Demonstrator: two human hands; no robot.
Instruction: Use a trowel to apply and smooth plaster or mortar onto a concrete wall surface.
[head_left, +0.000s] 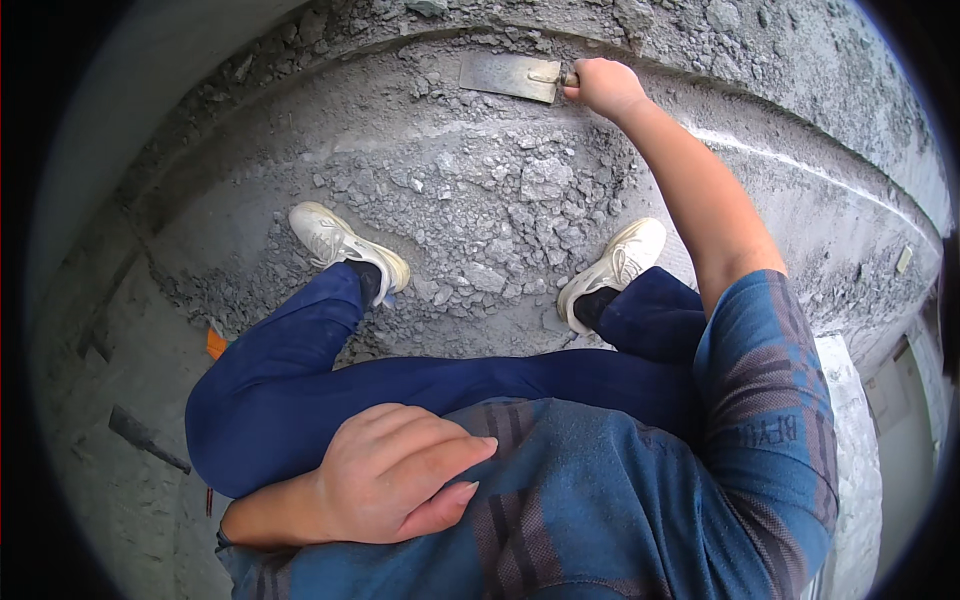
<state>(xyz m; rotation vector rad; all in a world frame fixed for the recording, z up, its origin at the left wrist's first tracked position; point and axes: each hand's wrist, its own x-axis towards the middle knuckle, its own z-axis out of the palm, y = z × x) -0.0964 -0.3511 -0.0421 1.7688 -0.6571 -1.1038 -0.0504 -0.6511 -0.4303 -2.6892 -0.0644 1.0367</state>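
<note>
Rubble (480,235): angular grey stone chips in powdery dust, spread thickly between my feet; more coarse pieces lie above the long curved ledge of rough grey material (770,108) at the far side.
Dusty band along the ledge: smoother and finer than the middle, so I judge this strip partly worked; loose chips sit near it.
Left over: most of the pile, by my reckoning. It reaches both my shoes, and I would call the job well short of finished.
Flat rectangular steel trowel (505,77): at the far edge of the rubble, just below the ledge, its blade lying to the left of my grip. I cannot tell if its underside bites into the dust.
Right hand (608,88): arm stretched out in front of me, fingers closed round the trowel's handle, so only a short piece of it shows beside the blade.
Left hand (395,475): back upward over my lap, fingers loosely bent, thumb and forefinger apart; no tool shows in it, though the palm is hidden.
White lace-up shoes (618,268): planted wide on either side of the pile, below dark blue trousers (270,400).
Orange scrap (215,343): beside my left leg, well apart from the trowel.
</note>
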